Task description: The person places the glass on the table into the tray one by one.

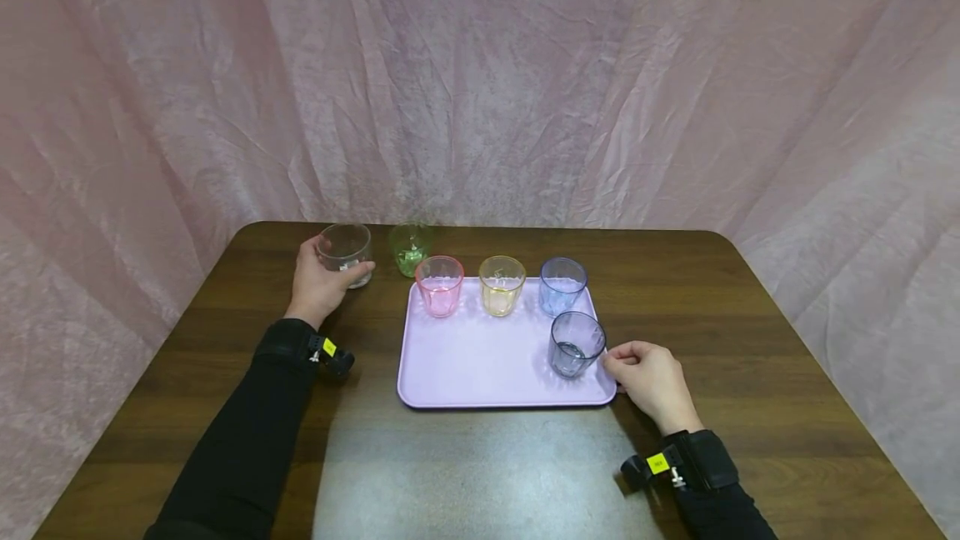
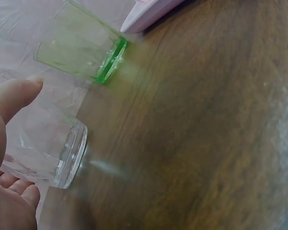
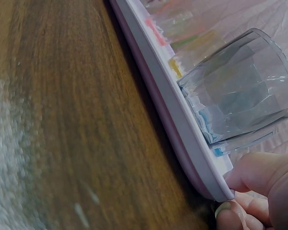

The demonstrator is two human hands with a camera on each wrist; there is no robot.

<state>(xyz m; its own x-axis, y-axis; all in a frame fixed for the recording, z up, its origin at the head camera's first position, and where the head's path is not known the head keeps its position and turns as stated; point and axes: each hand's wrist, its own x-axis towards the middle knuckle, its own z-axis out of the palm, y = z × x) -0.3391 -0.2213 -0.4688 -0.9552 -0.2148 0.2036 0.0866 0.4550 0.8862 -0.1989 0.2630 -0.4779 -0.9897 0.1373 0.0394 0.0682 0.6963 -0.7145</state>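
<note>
At the table's back left, my left hand [image 1: 317, 283] holds a clear glass [image 1: 345, 247], thumb on the near side and fingers round the far side. In the left wrist view the glass base [image 2: 73, 155] is low over the wood. My right hand [image 1: 654, 380] pinches the right rim of a lilac tray [image 1: 480, 369], thumb on top and fingertips below. Close to that hand, a grey glass [image 1: 576, 346] stands upright on the tray. Along the tray's back stand a pink glass [image 1: 440, 288], a yellow glass [image 1: 501, 288] and a blue glass [image 1: 561, 290].
A green glass [image 1: 410, 250] stands on the table [image 1: 750, 340] behind the tray's left corner, between the clear glass and the pink one. Past the table's back edge hangs a pink curtain [image 1: 480, 90].
</note>
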